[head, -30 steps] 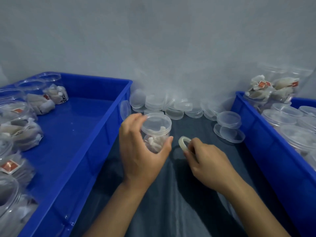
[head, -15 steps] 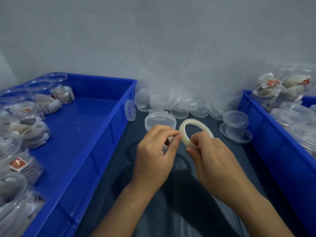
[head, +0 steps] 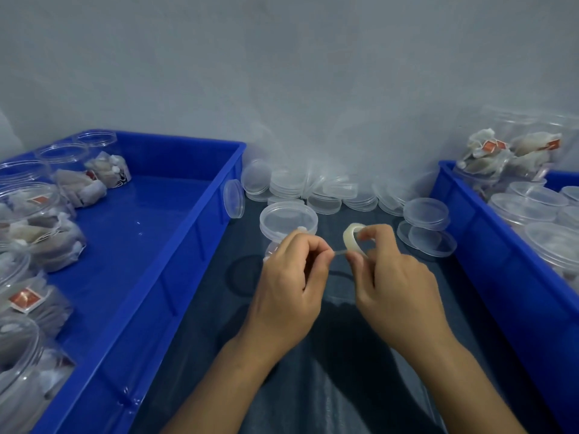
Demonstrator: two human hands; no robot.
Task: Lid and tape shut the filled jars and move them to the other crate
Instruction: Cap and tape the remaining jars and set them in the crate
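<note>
A clear lidded jar (head: 287, 221) with white packets stands on the dark cloth between the two crates, just behind my left hand. My right hand (head: 396, 283) holds a small roll of clear tape (head: 351, 235) upright. My left hand (head: 291, 286) pinches the tape's free end (head: 340, 252), a short strip stretched between the two hands. The left blue crate (head: 175, 245) holds several open filled jars (head: 34, 220) along its left side. The right blue crate (head: 488, 245) holds several lidded jars (head: 532, 208).
Several loose clear lids (head: 326, 192) lie stacked against the grey wall behind the jar. More lids (head: 426, 214) sit beside the right crate. One lid (head: 234, 198) leans on the left crate's wall. Dark cloth (head: 329, 371) covers the surface between the crates.
My left hand let go of the jar, which now stands on the cloth. My right hand raised the tape roll, and my left hand took its end and pulled out a short strip.
</note>
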